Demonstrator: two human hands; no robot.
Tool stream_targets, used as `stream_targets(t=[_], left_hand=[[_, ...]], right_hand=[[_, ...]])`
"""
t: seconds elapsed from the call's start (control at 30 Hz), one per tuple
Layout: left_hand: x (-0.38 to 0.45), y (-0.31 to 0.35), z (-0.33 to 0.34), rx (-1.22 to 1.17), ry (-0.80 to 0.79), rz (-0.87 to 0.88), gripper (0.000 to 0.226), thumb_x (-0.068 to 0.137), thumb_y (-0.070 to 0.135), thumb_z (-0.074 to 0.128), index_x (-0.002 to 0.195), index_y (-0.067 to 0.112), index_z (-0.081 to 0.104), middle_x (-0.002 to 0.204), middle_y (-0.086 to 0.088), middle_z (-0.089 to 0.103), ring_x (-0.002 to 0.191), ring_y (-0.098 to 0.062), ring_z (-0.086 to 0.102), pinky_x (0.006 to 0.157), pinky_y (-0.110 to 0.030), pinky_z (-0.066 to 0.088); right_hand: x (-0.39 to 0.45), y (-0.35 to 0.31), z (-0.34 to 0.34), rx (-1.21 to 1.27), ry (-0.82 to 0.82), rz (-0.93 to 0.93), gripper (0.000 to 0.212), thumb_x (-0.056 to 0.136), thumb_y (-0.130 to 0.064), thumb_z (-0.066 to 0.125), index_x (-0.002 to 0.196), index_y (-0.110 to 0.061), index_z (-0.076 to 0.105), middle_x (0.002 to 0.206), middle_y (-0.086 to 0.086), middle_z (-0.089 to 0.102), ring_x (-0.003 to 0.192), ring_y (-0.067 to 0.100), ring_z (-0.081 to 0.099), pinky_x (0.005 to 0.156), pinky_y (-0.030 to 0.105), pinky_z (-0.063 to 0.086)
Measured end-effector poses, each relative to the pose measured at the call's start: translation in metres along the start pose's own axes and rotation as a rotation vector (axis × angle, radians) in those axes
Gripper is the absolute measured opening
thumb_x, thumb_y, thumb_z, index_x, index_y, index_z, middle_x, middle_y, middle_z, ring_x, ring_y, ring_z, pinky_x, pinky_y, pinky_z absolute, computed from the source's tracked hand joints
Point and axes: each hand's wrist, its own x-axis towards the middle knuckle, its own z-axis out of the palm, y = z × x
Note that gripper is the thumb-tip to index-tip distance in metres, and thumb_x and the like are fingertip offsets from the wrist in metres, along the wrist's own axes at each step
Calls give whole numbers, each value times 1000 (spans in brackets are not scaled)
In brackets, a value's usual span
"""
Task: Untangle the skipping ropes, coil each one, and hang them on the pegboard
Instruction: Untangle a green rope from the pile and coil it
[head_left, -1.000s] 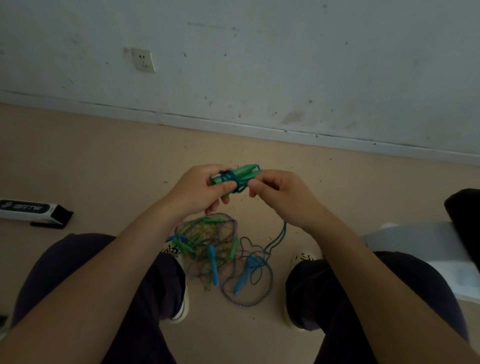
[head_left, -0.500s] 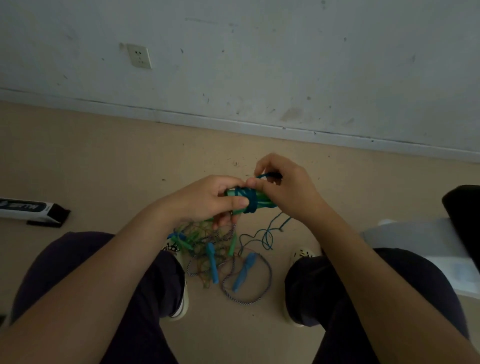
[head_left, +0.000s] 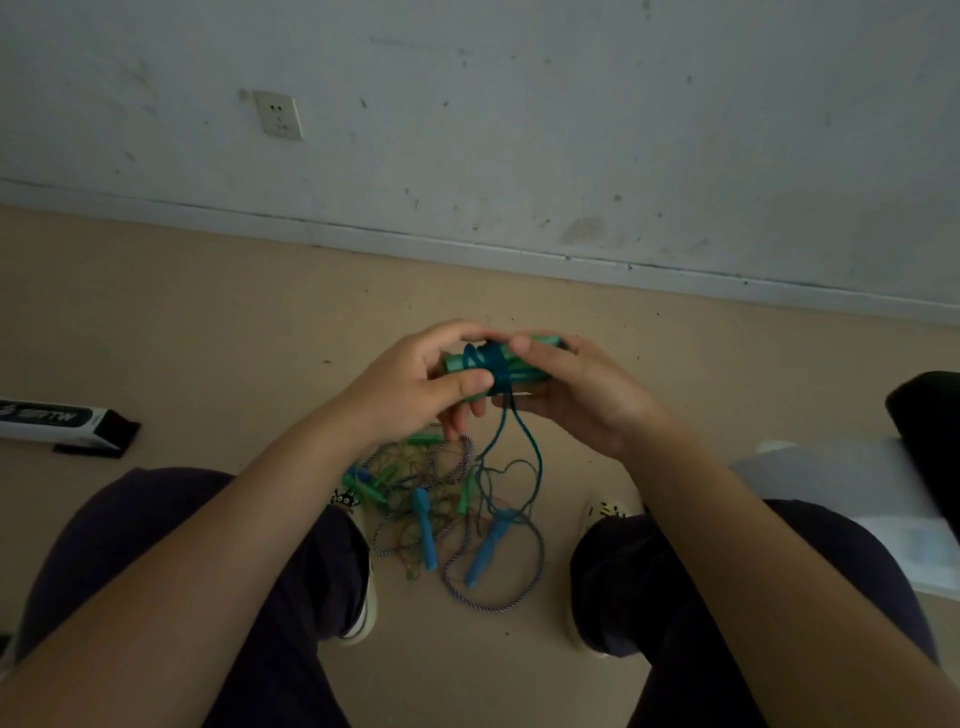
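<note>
Box (head_left: 62, 423): laid flat on the floor (head_left: 208, 322), far left.
Left hand (head_left: 415, 384): clenched on the left end of the green handles (head_left: 467, 361).
Handles: held level between both hands, wound with teal rope (head_left: 496, 366); two strands are let hang.
Right hand (head_left: 576, 395): closed around the handles' right end.
Tangle (head_left: 447, 514): left on the floor between the shoes, below the hands.

Dim room, scuffed wall
You are facing a marked white wall (head_left: 519, 130) carrying a socket (head_left: 279, 115), meeting a beige floor (head_left: 208, 322).
</note>
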Motion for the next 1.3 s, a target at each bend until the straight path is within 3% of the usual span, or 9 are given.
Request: stream_targets(t=[0.03,0.1,0.2,0.53,0.73,0.9,1.0,1.13,1.3], left_hand=[[1,1,-1,-54,40,4,35,97,6,59,122,30,58,73,-8,69,58,-19,63,53,-29,53],[2,3,-3,-153,128,15,31,96,4,59,122,20,56,72,-9,69,57,-20,62,53,-31,53],[5,3,-7,-211,277,28,27,97,3,59,121,15,53,75,-11,68,55,-20,61,52,-31,54],[9,-10,-7,47,357,-74,30,100,9,57,129,8,59,74,-8,66,51,-14,58,50,-28,51],[8,-12,-4,366,122,-144,33,98,18,62,130,20,59,76,-2,72,49,-14,62,56,-29,54],[2,-5,-2,296,-157,-153,33,97,15,62,130,15,60,76,-4,71,55,-19,64,56,-24,52],[-1,0,-2,269,-205,-129,30,98,15,61,128,18,59,76,-5,71,58,-20,64,59,-25,53],[-3,-1,3,260,-211,-112,43,98,14,61,138,26,49,76,-5,71,59,-21,65,61,-30,56],[-6,2,0,170,-194,-44,70,97,11,62,151,43,30,75,-7,70,61,-22,67,65,-34,59]], right_hand=[[0,1,1,44,-38,2,38,90,-27,64,121,-5,63,108,14,68,93,28,66,91,40,55],[0,4,6,62,-51,4,27,92,-23,62,115,-9,65,86,6,61,68,17,56,67,29,50],[1,12,16,-173,22,-2,15,99,-17,57,107,-11,68,59,-6,38,49,8,29,48,22,25],[2,5,28,-756,222,-138,30,101,-25,52,73,-22,62,48,-12,42,45,3,38,52,24,33],[-8,-7,14,-924,218,-244,26,99,-26,57,75,-18,63,55,-9,46,47,4,41,49,18,33],[-5,-2,4,-1007,234,-370,22,92,-28,66,80,-11,71,67,2,63,62,20,57,59,38,48],[-2,-2,2,-956,277,-392,21,84,-30,75,80,-11,67,71,1,61,63,14,55,59,36,48],[-4,-3,0,-857,276,-304,37,79,-29,81,87,-15,47,73,-4,48,59,1,40,55,15,37],[-3,-2,2,-647,180,-223,21,89,-26,71,86,-7,61,68,-5,57,57,4,49,54,18,41]])
